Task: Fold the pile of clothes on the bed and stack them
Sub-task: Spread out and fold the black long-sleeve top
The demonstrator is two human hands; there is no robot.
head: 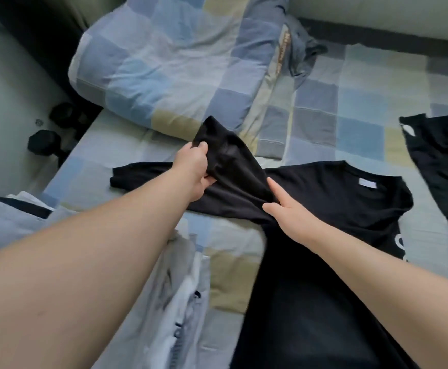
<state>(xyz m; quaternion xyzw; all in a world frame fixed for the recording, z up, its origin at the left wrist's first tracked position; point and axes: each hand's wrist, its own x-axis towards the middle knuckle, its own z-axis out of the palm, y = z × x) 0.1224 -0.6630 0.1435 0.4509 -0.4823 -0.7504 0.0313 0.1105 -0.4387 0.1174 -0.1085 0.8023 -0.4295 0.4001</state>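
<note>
Left hand (193,174) grips the raised sleeve (225,150) of 1 black T-shirt (337,198), fingers curled. Right hand (289,209), fingers straight, presses the shirt onto the bed (324,115).

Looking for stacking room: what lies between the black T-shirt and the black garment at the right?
Only a bare strip of checked bedsheet, as the head view shows.

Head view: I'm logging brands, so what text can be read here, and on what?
Neck label on the shirt: too blurred to read.
White print at the shirt's right edge: cut off, unreadable.
Tan strip on the quilt: lettering too blurred to read.
Nothing legible.
</note>
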